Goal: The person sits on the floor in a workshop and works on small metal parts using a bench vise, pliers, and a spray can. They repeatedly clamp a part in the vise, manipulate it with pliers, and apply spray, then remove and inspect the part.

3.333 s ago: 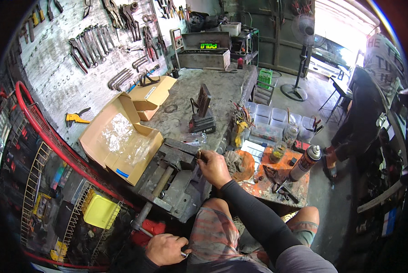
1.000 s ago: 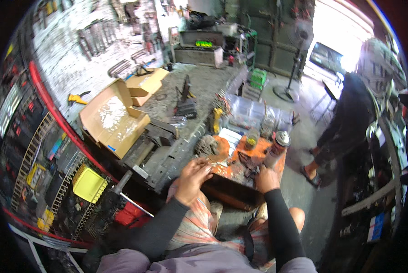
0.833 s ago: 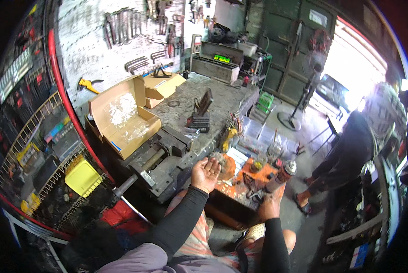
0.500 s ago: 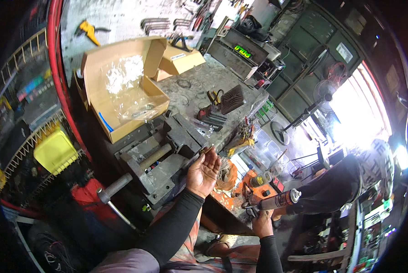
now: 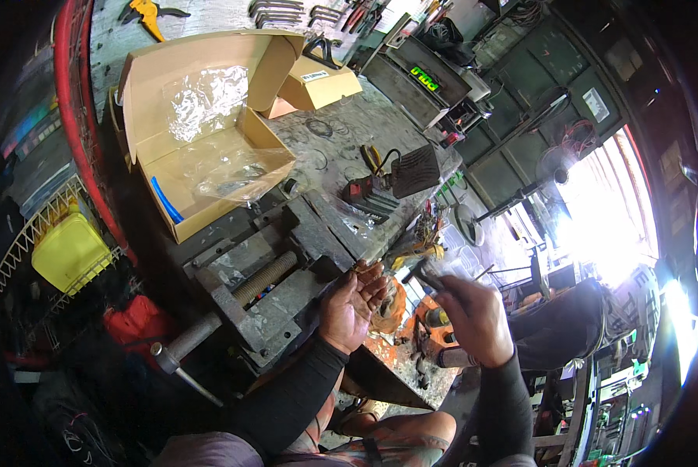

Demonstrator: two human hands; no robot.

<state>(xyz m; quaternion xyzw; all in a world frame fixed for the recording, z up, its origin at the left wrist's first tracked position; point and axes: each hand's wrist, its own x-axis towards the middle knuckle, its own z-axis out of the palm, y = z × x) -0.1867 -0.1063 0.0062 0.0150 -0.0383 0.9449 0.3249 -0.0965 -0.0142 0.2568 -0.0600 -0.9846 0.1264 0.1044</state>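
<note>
My left hand [image 5: 347,313] is palm up beside the jaws of a grey bench vise [image 5: 287,292]. Its thumb and forefinger tips come together at the vise's near right side. The other fingers are half curled, and whatever sits in the pinch is too small to make out. My right hand [image 5: 480,321] is raised to the right of it, smeared by motion. Its fingers are closed round a dark hand tool [image 5: 429,274] that points toward my left hand. The tool's exact kind is lost in the blur. Below it stands an orange-topped table [image 5: 380,346] with tools.
Behind the vise lies an open cardboard box [image 5: 201,175] with clear plastic in it. A dark lamp-like device [image 5: 415,171] rests on the workbench [image 5: 333,152]. A spray can [image 5: 454,357] is partly hidden under my right hand. Another person's leg [image 5: 559,331] is at the right.
My right hand has lifted from the orange-topped table and come up toward my left hand with a dark tool. My left hand's fingers have curled more. The view has shifted slightly.
</note>
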